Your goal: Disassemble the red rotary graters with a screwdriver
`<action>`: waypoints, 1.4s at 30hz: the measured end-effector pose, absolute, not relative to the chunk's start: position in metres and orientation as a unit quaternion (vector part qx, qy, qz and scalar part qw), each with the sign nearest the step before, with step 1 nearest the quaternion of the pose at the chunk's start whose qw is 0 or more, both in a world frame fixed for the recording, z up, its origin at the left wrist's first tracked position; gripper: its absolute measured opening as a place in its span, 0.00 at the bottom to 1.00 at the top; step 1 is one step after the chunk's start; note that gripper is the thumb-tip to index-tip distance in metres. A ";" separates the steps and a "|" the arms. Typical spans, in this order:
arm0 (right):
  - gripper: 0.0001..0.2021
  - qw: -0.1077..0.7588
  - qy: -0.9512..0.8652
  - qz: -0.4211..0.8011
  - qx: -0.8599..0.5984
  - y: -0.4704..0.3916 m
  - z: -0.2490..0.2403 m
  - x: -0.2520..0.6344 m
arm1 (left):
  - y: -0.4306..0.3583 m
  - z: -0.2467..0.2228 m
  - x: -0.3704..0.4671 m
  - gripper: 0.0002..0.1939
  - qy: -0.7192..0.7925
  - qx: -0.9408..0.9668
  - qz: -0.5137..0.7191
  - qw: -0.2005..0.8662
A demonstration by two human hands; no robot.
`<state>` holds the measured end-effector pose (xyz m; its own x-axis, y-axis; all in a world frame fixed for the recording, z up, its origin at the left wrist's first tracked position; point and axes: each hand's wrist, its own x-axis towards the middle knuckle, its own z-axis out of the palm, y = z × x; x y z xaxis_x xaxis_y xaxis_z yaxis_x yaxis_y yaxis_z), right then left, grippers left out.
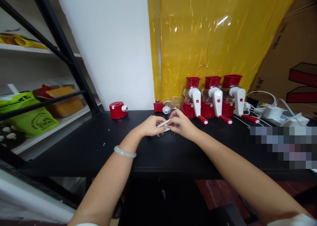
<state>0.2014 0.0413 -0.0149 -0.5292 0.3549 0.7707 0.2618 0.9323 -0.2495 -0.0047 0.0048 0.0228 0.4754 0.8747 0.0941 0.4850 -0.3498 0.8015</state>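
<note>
One thin, flat white piece (163,123), pinched at twelve o'clock by left hand (151,125) and right hand (182,123), should be kept unbent.

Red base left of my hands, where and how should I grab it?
Probably by the round wall of the red base, from the front left, with the left hand once it releases the white piece: the squat body is unblocked there, while the white stub juts out on the right.

Grn. bag (41,118) on shelf (60,125); yel. curtain (210,31) hanging.
</note>
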 end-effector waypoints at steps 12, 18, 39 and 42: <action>0.06 0.415 -0.889 0.026 -0.190 0.040 -0.014 0.204 | 0.009 0.020 -0.012 0.18 0.422 0.788 0.248 0.374; 0.06 0.412 -0.890 0.019 -0.193 0.037 -0.012 0.204 | 0.008 0.022 -0.011 0.19 0.422 0.786 0.247 0.378; 0.03 0.385 -0.901 0.017 -0.199 0.033 -0.012 0.202 | 0.009 0.021 -0.010 0.16 0.437 0.793 0.237 0.352; 0.04 0.365 -0.901 -0.046 -0.228 0.029 -0.010 0.200 | 0.010 0.019 -0.010 0.16 0.444 0.796 0.235 0.338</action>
<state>0.1998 0.0287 -0.0100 -0.6290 0.3774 0.6796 0.4440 0.8920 -0.0844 -0.0095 0.0097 0.0190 0.4953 0.8656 0.0731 0.5479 -0.3766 0.7470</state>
